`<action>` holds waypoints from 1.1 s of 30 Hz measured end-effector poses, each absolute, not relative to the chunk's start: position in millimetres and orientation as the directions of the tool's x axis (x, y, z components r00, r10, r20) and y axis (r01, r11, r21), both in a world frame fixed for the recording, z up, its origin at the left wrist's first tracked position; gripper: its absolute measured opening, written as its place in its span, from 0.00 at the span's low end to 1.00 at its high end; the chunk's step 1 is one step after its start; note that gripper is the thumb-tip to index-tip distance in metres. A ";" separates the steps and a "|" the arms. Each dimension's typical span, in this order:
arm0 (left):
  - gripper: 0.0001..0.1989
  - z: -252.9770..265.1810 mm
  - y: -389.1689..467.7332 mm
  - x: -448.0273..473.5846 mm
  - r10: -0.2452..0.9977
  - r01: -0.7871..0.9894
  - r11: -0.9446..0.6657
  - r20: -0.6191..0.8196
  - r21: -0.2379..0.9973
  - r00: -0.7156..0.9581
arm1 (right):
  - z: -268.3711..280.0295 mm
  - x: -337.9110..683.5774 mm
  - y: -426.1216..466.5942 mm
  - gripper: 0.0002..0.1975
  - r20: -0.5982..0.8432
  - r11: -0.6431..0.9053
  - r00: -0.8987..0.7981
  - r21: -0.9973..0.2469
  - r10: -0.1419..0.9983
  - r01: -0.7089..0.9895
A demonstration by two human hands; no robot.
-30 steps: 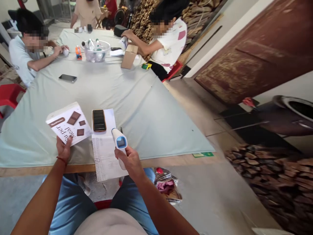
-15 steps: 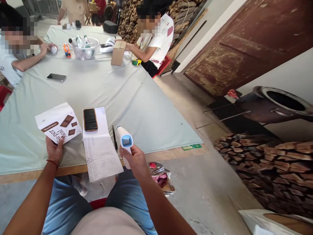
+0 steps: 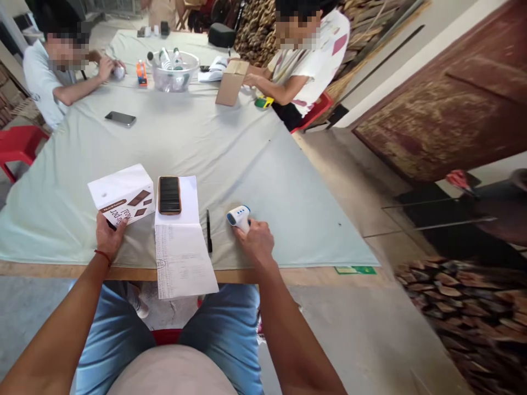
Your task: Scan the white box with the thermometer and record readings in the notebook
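Observation:
My left hand (image 3: 110,235) grips the lower edge of a white box (image 3: 123,192) printed with brown bars and lettering, tilted above the cloth. In my right hand (image 3: 258,240) is a white and blue infrared thermometer (image 3: 240,216), lying on its side at the table cloth; my fingers wrap its handle. Between the hands lies an unfolded sheet of paper (image 3: 185,263) with writing, hanging over the table's front edge. A phone in an orange-edged case (image 3: 169,195) rests on its upper part. A black pen (image 3: 209,230) lies just right of the paper.
Another phone (image 3: 120,118) lies farther up the table (image 3: 288,208). A clear basin (image 3: 193,68) of bottles, an orange item (image 3: 141,74), a cardboard box (image 3: 231,85) and a tape measure (image 3: 263,102) are beyond. Co-workers sit at both sides. Firewood (image 3: 453,296) is stacked at right.
My right hand has moved forward and right, turning the thermometer from upright onto its side at the cloth. The box in my left hand has tilted. The camera view has shifted left.

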State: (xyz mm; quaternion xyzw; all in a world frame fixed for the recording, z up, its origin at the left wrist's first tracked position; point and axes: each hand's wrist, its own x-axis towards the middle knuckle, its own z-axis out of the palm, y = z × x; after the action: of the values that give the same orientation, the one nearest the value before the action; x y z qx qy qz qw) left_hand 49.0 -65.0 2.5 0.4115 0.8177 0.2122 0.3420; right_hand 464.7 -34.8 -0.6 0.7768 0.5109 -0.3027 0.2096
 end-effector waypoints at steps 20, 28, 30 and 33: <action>0.24 38.1 -90.4 79.1 0.875 0.724 0.459 -0.118 0.515 -0.470 | 14.2 402.2 -53.2 0.20 -0.575 -0.532 0.098 -0.661 0.812 0.530; 0.20 46.1 -84.0 145.5 0.821 0.804 0.235 -0.554 0.547 0.136 | 41.5 349.8 -84.4 0.14 -0.554 -0.569 0.129 -0.804 0.823 0.172; 0.23 40.5 -77.4 150.9 0.777 0.852 0.240 -0.618 0.465 0.119 | 43.0 343.2 -82.7 0.17 -0.566 -0.572 0.080 -0.811 0.820 0.125; 0.24 36.0 -74.4 155.0 0.756 0.896 0.220 -0.648 0.385 0.093 | 40.9 340.0 -77.9 0.14 -0.630 -0.630 0.034 -0.769 0.776 0.113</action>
State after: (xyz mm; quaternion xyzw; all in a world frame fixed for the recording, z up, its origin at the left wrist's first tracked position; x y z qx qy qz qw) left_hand 155.0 -74.4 36.0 0.6185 0.6678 -0.0867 0.4050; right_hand 340.0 -77.9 40.9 0.6658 0.3337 -0.6094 -0.2718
